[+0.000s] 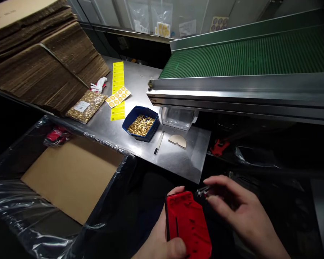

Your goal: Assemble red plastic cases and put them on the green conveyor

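My left hand [164, 239] grips a red plastic housing [190, 223] with a black edge, its thumb across the lower face. The side turned up shows slots and small raised parts. Just right of the housing's top corner, my right hand [239, 205] pinches a small dark metal piece [202, 191] between thumb and fingertips. That piece is too small and blurred to name more exactly. A narrow dark gap seems to lie between it and the housing. Both hands are in front of the metal table's near edge.
On the metal table [140, 153] are a blue bin [151, 133] of small brass-coloured parts, a light-handled tool [159, 142], a half-round plate [177, 141] and label sheets [118, 96]. A green conveyor [245, 54] runs right. Left are stacked cardboard [40, 61] and a plastic-lined box [118, 176].
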Action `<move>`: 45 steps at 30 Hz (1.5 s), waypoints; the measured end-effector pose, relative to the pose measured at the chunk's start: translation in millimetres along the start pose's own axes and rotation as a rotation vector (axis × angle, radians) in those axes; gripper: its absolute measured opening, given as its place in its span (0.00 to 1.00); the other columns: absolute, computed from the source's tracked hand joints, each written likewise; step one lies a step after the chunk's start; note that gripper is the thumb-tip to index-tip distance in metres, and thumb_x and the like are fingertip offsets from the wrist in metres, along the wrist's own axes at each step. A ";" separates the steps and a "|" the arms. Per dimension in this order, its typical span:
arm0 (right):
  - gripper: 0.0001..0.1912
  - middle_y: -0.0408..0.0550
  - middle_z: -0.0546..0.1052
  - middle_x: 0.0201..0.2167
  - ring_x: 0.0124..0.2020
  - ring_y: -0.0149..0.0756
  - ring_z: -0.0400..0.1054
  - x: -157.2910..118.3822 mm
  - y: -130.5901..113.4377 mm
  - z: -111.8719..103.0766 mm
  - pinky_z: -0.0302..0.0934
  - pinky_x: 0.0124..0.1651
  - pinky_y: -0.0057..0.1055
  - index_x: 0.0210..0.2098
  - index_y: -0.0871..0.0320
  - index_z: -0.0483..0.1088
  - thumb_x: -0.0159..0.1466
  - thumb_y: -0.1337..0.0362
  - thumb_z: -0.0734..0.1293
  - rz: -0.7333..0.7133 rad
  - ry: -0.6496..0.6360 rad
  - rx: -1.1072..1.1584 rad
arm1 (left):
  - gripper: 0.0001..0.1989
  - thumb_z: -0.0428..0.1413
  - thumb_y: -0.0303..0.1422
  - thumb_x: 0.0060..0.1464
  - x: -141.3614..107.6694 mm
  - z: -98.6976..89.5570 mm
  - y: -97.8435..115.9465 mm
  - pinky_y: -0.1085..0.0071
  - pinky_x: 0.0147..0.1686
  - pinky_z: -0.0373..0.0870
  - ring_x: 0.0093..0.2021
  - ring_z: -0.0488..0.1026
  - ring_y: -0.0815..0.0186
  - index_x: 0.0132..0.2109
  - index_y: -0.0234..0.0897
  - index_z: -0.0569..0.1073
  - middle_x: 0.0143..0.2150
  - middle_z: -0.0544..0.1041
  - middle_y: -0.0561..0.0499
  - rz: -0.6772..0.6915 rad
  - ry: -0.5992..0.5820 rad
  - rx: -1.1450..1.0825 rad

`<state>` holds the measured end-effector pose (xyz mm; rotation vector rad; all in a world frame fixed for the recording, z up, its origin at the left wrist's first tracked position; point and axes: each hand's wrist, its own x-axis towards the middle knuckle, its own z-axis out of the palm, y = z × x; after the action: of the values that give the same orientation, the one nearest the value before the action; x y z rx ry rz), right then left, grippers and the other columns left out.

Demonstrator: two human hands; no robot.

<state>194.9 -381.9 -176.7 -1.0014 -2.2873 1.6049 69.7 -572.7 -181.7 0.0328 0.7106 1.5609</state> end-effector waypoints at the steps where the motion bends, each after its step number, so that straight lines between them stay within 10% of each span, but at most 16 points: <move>1: 0.13 0.44 0.81 0.47 0.44 0.37 0.78 -9.0 -11.2 0.6 0.73 0.44 0.25 0.51 0.47 0.75 0.67 0.58 0.70 -0.049 -0.010 -0.014 | 0.53 0.72 0.47 0.49 2.4 2.6 -2.1 0.46 0.62 0.62 0.63 0.71 0.43 0.73 0.53 0.50 0.65 0.69 0.38 0.012 -0.011 0.024; 18: 0.13 0.39 0.80 0.39 0.35 0.29 0.77 -35.7 -22.9 29.8 0.72 0.37 0.20 0.49 0.47 0.73 0.67 0.68 0.68 -0.155 0.056 -0.010 | 0.55 0.74 0.41 0.49 15.8 7.4 -23.0 0.48 0.60 0.64 0.62 0.70 0.45 0.71 0.53 0.46 0.62 0.67 0.37 0.026 -0.097 0.134; 33: 0.07 0.37 0.76 0.30 0.28 0.27 0.70 -32.8 -28.0 21.3 0.64 0.30 0.22 0.42 0.47 0.78 0.66 0.67 0.70 0.097 -0.076 0.062 | 0.50 0.70 0.35 0.53 14.5 19.0 -9.9 0.58 0.56 0.69 0.54 0.74 0.55 0.70 0.49 0.46 0.54 0.73 0.44 0.003 0.035 0.422; 38: 0.11 0.43 0.78 0.40 0.38 0.32 0.73 -30.4 -20.0 12.8 0.69 0.40 0.28 0.48 0.50 0.74 0.67 0.69 0.69 -0.148 0.155 0.020 | 0.49 0.68 0.45 0.55 9.1 9.8 -6.3 0.48 0.62 0.64 0.64 0.68 0.44 0.72 0.52 0.47 0.68 0.64 0.38 -0.095 -0.013 0.209; 45: 0.17 0.49 0.79 0.46 0.45 0.38 0.74 -23.2 -17.5 10.5 0.69 0.49 0.37 0.55 0.56 0.69 0.69 0.75 0.64 -0.428 -0.091 -0.185 | 0.49 0.65 0.48 0.58 1.4 0.9 -4.3 0.43 0.67 0.56 0.70 0.60 0.42 0.75 0.51 0.44 0.72 0.58 0.38 -0.172 -0.088 0.120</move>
<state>199.9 -407.5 -160.1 -0.4281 -2.5249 1.3055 73.7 -571.3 -183.4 0.1257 0.7177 1.3441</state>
